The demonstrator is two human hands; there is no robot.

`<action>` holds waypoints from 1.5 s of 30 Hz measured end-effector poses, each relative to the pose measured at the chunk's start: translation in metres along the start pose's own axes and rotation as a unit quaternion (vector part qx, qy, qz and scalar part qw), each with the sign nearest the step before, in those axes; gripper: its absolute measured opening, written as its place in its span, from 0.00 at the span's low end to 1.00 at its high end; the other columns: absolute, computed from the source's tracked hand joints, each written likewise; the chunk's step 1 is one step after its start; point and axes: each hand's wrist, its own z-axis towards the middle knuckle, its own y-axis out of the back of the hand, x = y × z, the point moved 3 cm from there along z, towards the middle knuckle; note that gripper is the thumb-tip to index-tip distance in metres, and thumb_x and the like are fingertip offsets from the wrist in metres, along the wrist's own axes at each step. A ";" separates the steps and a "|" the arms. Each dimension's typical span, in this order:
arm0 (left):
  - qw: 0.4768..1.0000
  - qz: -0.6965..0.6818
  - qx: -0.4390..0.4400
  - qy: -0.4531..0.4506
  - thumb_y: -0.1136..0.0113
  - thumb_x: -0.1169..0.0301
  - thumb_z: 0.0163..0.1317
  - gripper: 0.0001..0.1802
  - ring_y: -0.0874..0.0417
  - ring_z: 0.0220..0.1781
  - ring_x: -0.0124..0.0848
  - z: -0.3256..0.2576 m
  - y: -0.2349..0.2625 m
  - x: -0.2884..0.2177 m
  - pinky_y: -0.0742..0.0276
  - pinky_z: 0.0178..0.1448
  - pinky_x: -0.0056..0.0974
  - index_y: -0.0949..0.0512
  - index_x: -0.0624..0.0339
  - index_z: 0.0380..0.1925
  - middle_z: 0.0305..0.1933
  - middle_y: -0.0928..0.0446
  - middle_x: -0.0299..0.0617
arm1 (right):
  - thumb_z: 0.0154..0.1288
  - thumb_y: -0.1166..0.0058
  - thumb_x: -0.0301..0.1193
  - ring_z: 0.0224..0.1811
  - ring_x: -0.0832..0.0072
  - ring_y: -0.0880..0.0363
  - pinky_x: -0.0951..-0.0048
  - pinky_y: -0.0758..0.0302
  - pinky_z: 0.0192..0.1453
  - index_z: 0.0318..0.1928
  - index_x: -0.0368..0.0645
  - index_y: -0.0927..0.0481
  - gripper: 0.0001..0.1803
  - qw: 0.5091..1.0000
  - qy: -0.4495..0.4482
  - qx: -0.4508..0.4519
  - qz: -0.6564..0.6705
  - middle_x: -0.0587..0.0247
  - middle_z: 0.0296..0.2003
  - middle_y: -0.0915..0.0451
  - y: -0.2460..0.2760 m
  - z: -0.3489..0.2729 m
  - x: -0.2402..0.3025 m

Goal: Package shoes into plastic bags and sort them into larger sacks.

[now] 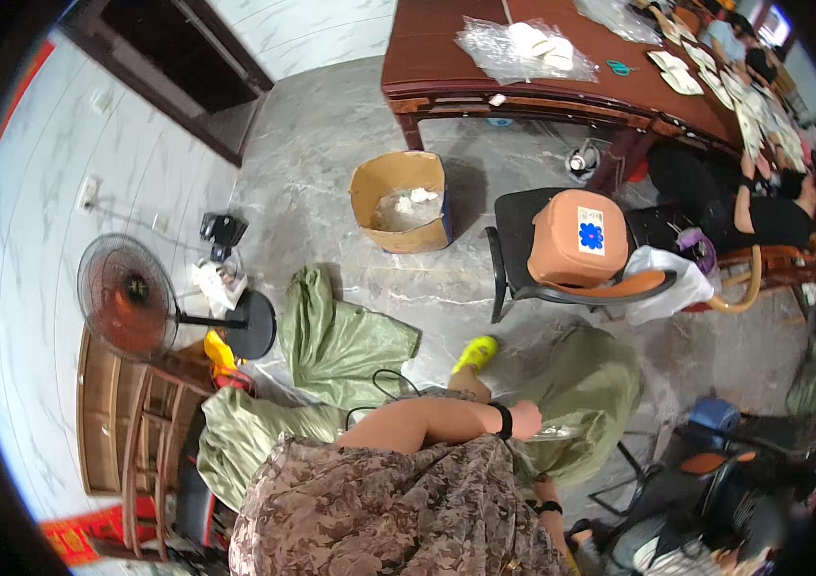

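A large green woven sack bulges out at my right side, its upper part slack and folded. My left arm reaches across my body, and my left hand, with a black band at the wrist, is closed on the sack's near edge. Lower down, my right hand is at the same sack, also with a dark wristband. Its fingers are small in view and look closed on the fabric. Clear plastic shows at the sack beside my left hand. A yellow-green shoe stands on the floor in front of me.
More green sacks lie to the left, near a standing fan. An open cardboard box stands ahead. A black chair carries an orange-brown container. Beyond is a long red-brown table. Other people sit at right.
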 end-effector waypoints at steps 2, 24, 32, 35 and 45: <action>0.998 0.017 -0.007 -0.056 0.44 0.69 0.54 0.08 0.18 0.29 0.38 -0.022 0.023 0.002 0.26 0.27 0.42 0.16 0.53 0.24 0.28 0.18 0.44 | 0.70 0.55 0.39 0.59 0.58 0.30 0.57 0.31 0.61 0.61 0.42 0.31 0.23 0.998 0.031 -0.008 -0.054 0.52 0.55 0.26 -0.028 0.013 -0.011; 0.958 0.123 0.040 -0.258 0.42 0.71 0.46 0.06 0.15 0.30 0.44 -0.261 0.050 0.275 0.20 0.31 0.46 0.18 0.60 0.22 0.25 0.19 0.50 | 0.51 0.43 0.33 0.50 0.56 0.22 0.60 0.28 0.53 0.50 0.41 0.21 0.23 0.921 0.017 -0.123 0.369 0.51 0.44 0.18 -0.278 -0.040 0.452; 0.935 0.165 0.171 -0.264 0.46 0.72 0.50 0.08 0.16 0.32 0.47 -0.342 0.020 0.315 0.20 0.35 0.48 0.19 0.62 0.24 0.27 0.19 0.53 | 0.53 0.44 0.37 0.52 0.54 0.22 0.62 0.27 0.55 0.48 0.46 0.20 0.20 0.900 -0.053 -0.133 0.413 0.50 0.46 0.19 -0.337 -0.081 0.493; 0.933 0.168 0.174 -0.266 0.47 0.72 0.51 0.09 0.17 0.34 0.49 -0.350 0.025 0.328 0.21 0.37 0.49 0.19 0.61 0.29 0.28 0.19 0.54 | 0.54 0.47 0.36 0.49 0.55 0.21 0.60 0.26 0.54 0.45 0.47 0.19 0.18 0.905 -0.086 -0.167 0.382 0.49 0.45 0.19 -0.329 -0.099 0.509; 0.945 0.157 0.090 -0.274 0.50 0.70 0.55 0.11 0.18 0.37 0.51 -0.326 0.094 0.450 0.22 0.42 0.51 0.18 0.58 0.31 0.31 0.19 0.54 | 0.58 0.51 0.36 0.55 0.56 0.24 0.60 0.27 0.58 0.48 0.42 0.19 0.20 0.864 -0.162 -0.152 0.452 0.49 0.51 0.21 -0.262 -0.077 0.629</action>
